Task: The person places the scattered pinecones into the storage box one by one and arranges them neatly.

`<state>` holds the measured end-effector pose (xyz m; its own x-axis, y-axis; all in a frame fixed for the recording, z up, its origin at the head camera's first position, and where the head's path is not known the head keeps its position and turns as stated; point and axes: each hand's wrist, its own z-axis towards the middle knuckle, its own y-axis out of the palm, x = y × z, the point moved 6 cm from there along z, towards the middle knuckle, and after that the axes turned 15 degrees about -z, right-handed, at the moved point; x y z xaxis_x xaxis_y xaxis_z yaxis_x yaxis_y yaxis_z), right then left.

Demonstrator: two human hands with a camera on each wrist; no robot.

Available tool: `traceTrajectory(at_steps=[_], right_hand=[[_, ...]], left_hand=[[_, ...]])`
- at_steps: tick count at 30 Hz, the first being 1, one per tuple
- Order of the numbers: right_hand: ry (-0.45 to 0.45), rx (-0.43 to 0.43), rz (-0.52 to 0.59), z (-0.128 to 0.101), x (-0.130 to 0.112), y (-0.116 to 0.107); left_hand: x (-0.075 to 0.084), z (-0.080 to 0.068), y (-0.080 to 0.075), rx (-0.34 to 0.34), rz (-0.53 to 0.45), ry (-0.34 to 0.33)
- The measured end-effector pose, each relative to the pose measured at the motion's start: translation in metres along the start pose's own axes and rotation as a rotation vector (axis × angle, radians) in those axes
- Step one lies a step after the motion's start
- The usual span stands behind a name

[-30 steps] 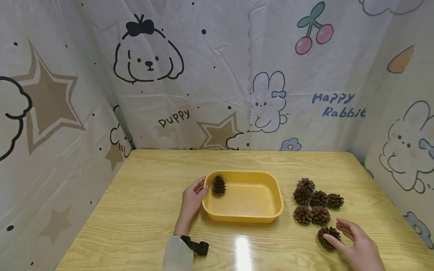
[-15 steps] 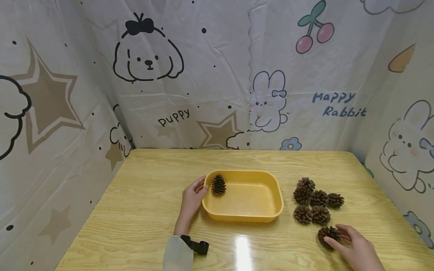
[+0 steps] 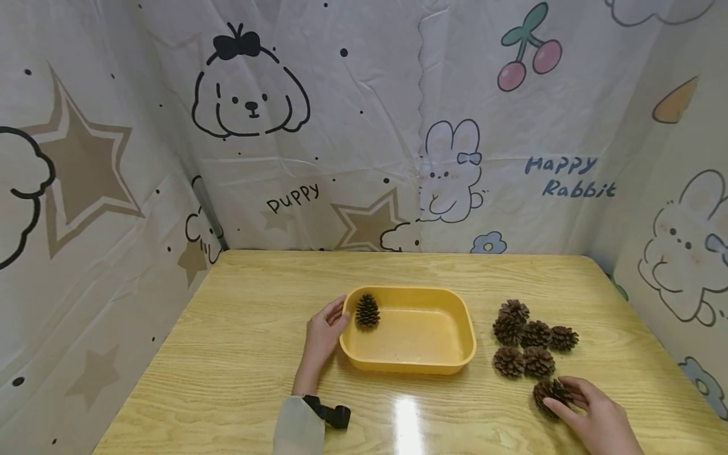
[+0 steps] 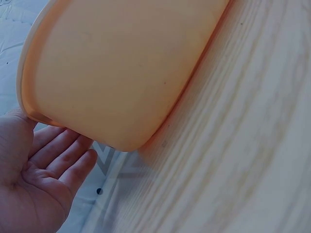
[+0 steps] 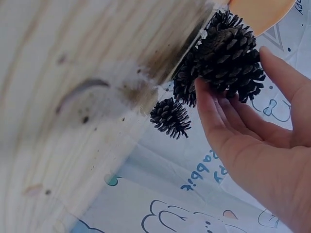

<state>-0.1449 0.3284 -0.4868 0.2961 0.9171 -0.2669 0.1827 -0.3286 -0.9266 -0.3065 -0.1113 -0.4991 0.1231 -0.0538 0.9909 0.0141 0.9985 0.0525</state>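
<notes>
A yellow plastic tray (image 3: pixel 409 365) stands mid-table with one pine cone (image 3: pixel 367 311) at its left end. My left hand (image 3: pixel 325 325) holds the tray's left rim, thumb at the edge and fingers along the outside; in the left wrist view the fingers (image 4: pixel 58 153) lie against the end wall. Front right, my right hand (image 3: pixel 597 414) has its thumb and fingers around a pine cone (image 3: pixel 549 398) low at the table. The right wrist view shows that held pine cone (image 5: pixel 231 63) between thumb and fingers, with others partly hidden behind it.
Several more pine cones (image 3: pixel 536 333) lie clustered right of the tray, just beyond my right hand. The wood-grain table (image 3: pixel 227 354) is enclosed at the back and sides by printed cloth (image 3: pixel 364 126). A black strap device (image 3: pixel 335 415) sits on my left wrist.
My right hand's fingers have closed in around the front pine cone, which has hardly moved. My left hand and the tray have stayed in place.
</notes>
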Motion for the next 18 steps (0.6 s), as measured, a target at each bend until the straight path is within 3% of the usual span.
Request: traceTrajectory(at_steps=[9, 18], right_hand=[[0.005, 0.04, 0.017, -0.005, -0.003, -0.004], [0.007, 0.113, 0.061, -0.013, -0.012, -0.01]], left_hand=[[0.029, -0.011, 0.006, -0.023, -0.001, -0.004], [0.001, -0.001, 0.001, -0.001, 0.002, 0.003]])
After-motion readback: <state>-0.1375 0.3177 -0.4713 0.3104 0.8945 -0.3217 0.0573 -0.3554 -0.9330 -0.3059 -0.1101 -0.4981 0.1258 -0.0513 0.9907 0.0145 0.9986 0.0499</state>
